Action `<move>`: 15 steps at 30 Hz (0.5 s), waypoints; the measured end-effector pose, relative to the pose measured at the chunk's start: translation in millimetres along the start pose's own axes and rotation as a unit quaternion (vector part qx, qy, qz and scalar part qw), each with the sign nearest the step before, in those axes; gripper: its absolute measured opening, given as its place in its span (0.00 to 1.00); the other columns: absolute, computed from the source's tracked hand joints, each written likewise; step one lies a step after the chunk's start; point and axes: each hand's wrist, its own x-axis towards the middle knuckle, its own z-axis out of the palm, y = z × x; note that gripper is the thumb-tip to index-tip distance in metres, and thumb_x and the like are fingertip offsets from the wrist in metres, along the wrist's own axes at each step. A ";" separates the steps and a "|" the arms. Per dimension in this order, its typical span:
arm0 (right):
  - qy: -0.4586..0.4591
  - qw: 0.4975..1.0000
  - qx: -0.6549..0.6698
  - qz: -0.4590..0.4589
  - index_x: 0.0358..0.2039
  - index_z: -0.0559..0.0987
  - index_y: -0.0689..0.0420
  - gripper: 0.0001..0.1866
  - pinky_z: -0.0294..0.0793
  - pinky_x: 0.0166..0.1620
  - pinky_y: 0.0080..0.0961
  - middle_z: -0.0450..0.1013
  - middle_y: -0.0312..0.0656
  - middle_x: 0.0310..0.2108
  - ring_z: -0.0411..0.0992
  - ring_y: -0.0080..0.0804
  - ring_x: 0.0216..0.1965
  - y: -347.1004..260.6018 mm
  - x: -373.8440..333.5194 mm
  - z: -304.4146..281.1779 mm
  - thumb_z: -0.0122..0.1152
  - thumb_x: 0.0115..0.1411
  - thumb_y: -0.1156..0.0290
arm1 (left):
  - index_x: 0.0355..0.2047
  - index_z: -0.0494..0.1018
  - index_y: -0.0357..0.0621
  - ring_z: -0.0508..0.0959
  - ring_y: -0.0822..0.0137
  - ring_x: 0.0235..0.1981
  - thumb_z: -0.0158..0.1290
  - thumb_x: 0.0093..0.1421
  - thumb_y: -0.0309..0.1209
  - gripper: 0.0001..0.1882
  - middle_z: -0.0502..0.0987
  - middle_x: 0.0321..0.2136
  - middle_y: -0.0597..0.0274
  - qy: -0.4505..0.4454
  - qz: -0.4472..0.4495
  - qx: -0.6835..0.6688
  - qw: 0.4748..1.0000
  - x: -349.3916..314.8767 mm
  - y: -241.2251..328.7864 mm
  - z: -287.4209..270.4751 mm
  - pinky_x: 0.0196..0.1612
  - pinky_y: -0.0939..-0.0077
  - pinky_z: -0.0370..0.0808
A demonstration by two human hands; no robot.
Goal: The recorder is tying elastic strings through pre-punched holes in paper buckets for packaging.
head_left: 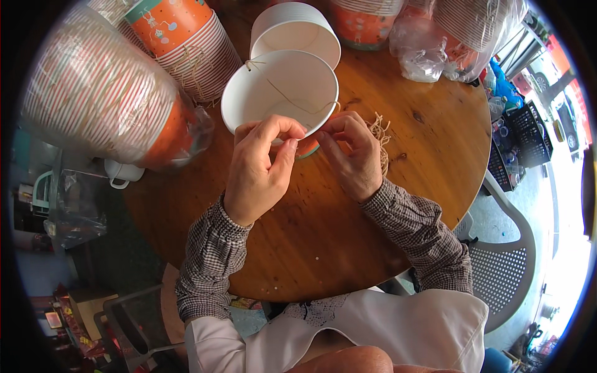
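A white paper bucket [261, 93] stands tilted on the round wooden table, its open mouth facing me. A thin tan string [280, 92] is fixed at the left of its rim, runs across the inside and loops over the right side. My left hand [261, 165] is closed, thumb and forefinger pinching at the near rim. Close beside it, my right hand [354, 152] is closed too, its fingertips pinched at the right of the rim where the string comes out. The fingertips hide the string's end.
Behind the bucket lies a stack of white buckets [292, 28]. Orange bucket stacks [186, 46] and a bagged stack [99, 93] stand at the left, more bagged stacks [463, 31] at the back right. Loose strings [380, 143] lie beside my right hand. A grey chair [504, 267] stands right.
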 end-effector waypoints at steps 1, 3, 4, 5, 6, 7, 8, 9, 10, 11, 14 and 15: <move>0.000 1.000 0.001 -0.001 0.34 0.76 0.63 0.07 0.75 0.37 0.24 0.71 0.43 0.35 0.74 0.31 0.32 0.2 0.2 0.1 0.63 0.55 0.79 | 0.31 0.73 0.43 0.76 0.68 0.31 0.53 0.60 0.26 0.02 0.78 0.32 0.68 0.000 0.000 0.001 1.000 0.6 1.8 -0.4 0.46 0.75 0.64; -0.001 1.000 0.007 -0.011 0.34 0.75 0.63 0.07 0.76 0.37 0.25 0.71 0.43 0.34 0.74 0.31 0.32 1.4 0.2 0.4 0.63 0.55 0.79 | 0.32 0.74 0.43 0.76 0.67 0.31 0.52 0.60 0.26 0.02 0.78 0.31 0.68 -0.006 -0.002 0.017 1.000 1.5 4.7 -1.9 0.45 0.74 0.65; -0.001 1.000 0.007 -0.011 0.34 0.75 0.63 0.07 0.76 0.37 0.25 0.71 0.43 0.34 0.74 0.31 0.32 1.3 0.0 0.5 0.63 0.55 0.79 | 0.32 0.74 0.43 0.76 0.67 0.31 0.52 0.60 0.26 0.02 0.78 0.31 0.68 -0.005 -0.002 0.018 1.000 2.4 4.4 -2.5 0.45 0.74 0.65; -0.008 1.000 0.004 -0.015 0.34 0.76 0.63 0.07 0.76 0.37 0.25 0.71 0.43 0.34 0.74 0.31 0.32 1.1 -0.6 0.5 0.63 0.54 0.79 | 0.34 0.74 0.43 0.76 0.66 0.31 0.51 0.61 0.26 0.03 0.78 0.31 0.67 -0.013 0.025 0.046 0.999 4.0 3.4 -3.1 0.45 0.73 0.65; -0.015 1.000 0.002 -0.020 0.33 0.76 0.63 0.07 0.76 0.37 0.25 0.71 0.43 0.34 0.74 0.32 0.32 0.9 -0.9 1.2 0.63 0.54 0.79 | 0.35 0.75 0.43 0.77 0.66 0.30 0.51 0.61 0.25 0.05 0.78 0.30 0.66 -0.020 0.051 0.076 0.996 5.1 2.3 -4.3 0.45 0.72 0.65; -0.016 1.000 0.003 -0.020 0.33 0.76 0.63 0.07 0.76 0.37 0.25 0.71 0.43 0.34 0.74 0.32 0.32 0.4 -1.9 2.1 0.63 0.54 0.79 | 0.35 0.75 0.43 0.77 0.66 0.30 0.51 0.61 0.25 0.05 0.78 0.30 0.66 -0.019 0.050 0.077 0.996 5.1 1.6 -5.7 0.45 0.72 0.65; -0.023 0.999 -0.014 -0.031 0.33 0.76 0.63 0.07 0.76 0.37 0.25 0.71 0.43 0.34 0.74 0.32 0.32 -0.6 -3.6 3.2 0.63 0.53 0.79 | 0.36 0.76 0.43 0.77 0.65 0.31 0.50 0.61 0.25 0.06 0.78 0.30 0.65 -0.029 0.055 0.097 0.993 4.9 0.9 -7.3 0.45 0.72 0.65; -0.030 0.998 -0.031 -0.042 0.33 0.76 0.63 0.07 0.76 0.36 0.25 0.71 0.44 0.34 0.74 0.33 0.33 -2.3 -5.1 4.4 0.63 0.53 0.79 | 0.37 0.76 0.43 0.77 0.63 0.31 0.50 0.61 0.25 0.07 0.78 0.29 0.64 -0.039 0.061 0.117 0.991 4.6 0.8 -9.6 0.45 0.71 0.66; -0.033 0.998 -0.029 -0.042 0.33 0.76 0.63 0.07 0.76 0.36 0.25 0.71 0.44 0.34 0.74 0.33 0.33 -4.1 -6.1 5.3 0.63 0.53 0.79 | 0.37 0.76 0.43 0.77 0.63 0.31 0.50 0.61 0.25 0.07 0.78 0.29 0.64 -0.037 0.059 0.118 0.991 4.2 0.5 -12.3 0.45 0.71 0.66; -0.043 0.997 -0.046 -0.045 0.33 0.76 0.62 0.07 0.76 0.36 0.25 0.71 0.44 0.34 0.73 0.34 0.33 -5.9 -7.0 5.8 0.63 0.53 0.79 | 0.37 0.76 0.43 0.77 0.63 0.31 0.50 0.61 0.25 0.06 0.78 0.29 0.63 -0.053 0.043 0.109 0.992 3.8 0.2 -15.3 0.45 0.71 0.66; -0.052 0.995 -0.064 -0.061 0.33 0.76 0.62 0.07 0.76 0.36 0.25 0.71 0.43 0.34 0.73 0.34 0.33 -8.0 -9.4 6.6 0.63 0.53 0.79 | 0.35 0.76 0.42 0.77 0.62 0.31 0.50 0.61 0.26 0.06 0.77 0.28 0.63 -0.090 0.022 0.093 0.991 4.8 -0.9 -20.8 0.44 0.70 0.66; -0.049 0.994 -0.064 -0.073 0.33 0.76 0.61 0.07 0.76 0.35 0.25 0.71 0.43 0.34 0.73 0.33 0.32 -8.4 -9.6 8.1 0.63 0.53 0.79 | 0.34 0.76 0.41 0.77 0.61 0.31 0.50 0.61 0.27 0.05 0.77 0.28 0.62 -0.112 0.017 0.089 0.990 4.7 -1.1 -23.6 0.44 0.70 0.66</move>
